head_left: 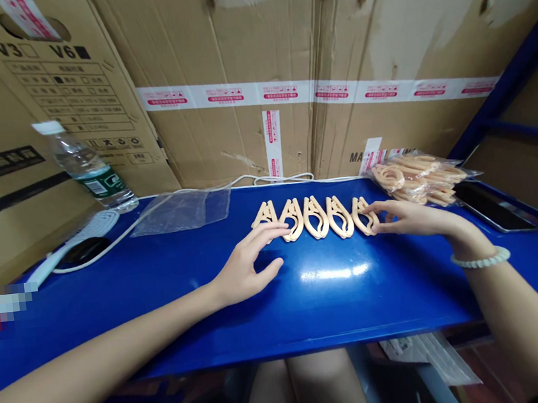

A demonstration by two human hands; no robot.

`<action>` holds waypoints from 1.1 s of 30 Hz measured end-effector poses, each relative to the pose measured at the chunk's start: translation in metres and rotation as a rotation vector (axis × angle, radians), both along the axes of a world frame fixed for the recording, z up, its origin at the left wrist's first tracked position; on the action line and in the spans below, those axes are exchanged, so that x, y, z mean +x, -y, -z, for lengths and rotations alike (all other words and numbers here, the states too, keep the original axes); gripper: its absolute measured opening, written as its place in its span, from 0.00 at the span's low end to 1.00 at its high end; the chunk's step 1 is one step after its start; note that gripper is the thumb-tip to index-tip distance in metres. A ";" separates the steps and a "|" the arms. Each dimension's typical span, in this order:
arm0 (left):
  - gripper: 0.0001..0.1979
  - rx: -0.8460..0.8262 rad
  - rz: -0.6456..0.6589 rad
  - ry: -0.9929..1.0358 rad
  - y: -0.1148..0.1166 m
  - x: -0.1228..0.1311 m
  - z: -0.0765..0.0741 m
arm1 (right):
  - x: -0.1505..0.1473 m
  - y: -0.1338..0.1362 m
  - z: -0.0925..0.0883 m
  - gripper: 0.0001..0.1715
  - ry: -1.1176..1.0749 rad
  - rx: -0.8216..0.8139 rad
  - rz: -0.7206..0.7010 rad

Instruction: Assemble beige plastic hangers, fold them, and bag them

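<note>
Several beige plastic clips [316,217] lie side by side in a row on the blue table [327,298]. My left hand [249,264] hovers at the row's left end, fingers spread and curved, fingertips reaching over the leftmost clips. My right hand [408,217] rests at the right end, its fingers touching the rightmost clip [364,215]. A bead bracelet [481,260] circles my right wrist.
A clear bag of more beige clips [418,179] lies at the back right beside a dark phone [488,206]. An empty clear bag [181,211], a water bottle [87,168], a white power strip [85,237] with a cable and cardboard boxes [281,46] stand behind.
</note>
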State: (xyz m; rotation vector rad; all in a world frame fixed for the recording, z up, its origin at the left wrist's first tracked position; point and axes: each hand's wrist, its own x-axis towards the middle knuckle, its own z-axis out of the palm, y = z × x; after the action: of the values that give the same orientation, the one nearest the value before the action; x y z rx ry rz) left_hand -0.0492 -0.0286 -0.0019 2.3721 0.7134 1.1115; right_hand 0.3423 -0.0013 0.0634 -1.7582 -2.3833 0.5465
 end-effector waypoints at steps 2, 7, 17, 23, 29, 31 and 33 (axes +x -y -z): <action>0.22 0.042 -0.031 -0.003 -0.002 0.000 0.001 | -0.002 0.002 0.001 0.39 0.046 0.024 -0.002; 0.20 0.095 -0.128 -0.095 -0.005 0.002 0.007 | -0.023 0.009 0.014 0.39 0.041 0.329 0.005; 0.33 0.115 -0.256 -0.515 0.003 0.022 0.005 | -0.075 0.039 0.045 0.45 0.269 0.340 -0.099; 0.37 -0.026 -0.320 -0.606 -0.003 0.040 0.012 | -0.083 0.033 0.051 0.46 0.266 0.285 -0.165; 0.39 -0.044 -0.365 -0.615 -0.022 0.043 0.016 | -0.084 0.013 0.053 0.47 0.266 0.264 -0.195; 0.39 -0.081 -0.383 -0.667 -0.033 0.043 0.013 | -0.084 -0.001 0.054 0.47 0.280 0.251 -0.195; 0.40 -0.128 -0.396 -0.715 -0.047 0.043 0.009 | -0.085 -0.017 0.056 0.46 0.289 0.239 -0.190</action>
State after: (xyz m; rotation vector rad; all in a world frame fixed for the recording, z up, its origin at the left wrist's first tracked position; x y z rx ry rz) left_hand -0.0064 0.0181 -0.0113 2.5656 1.4892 0.2821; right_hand 0.2571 0.0159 0.0074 -1.6113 -2.6914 0.0192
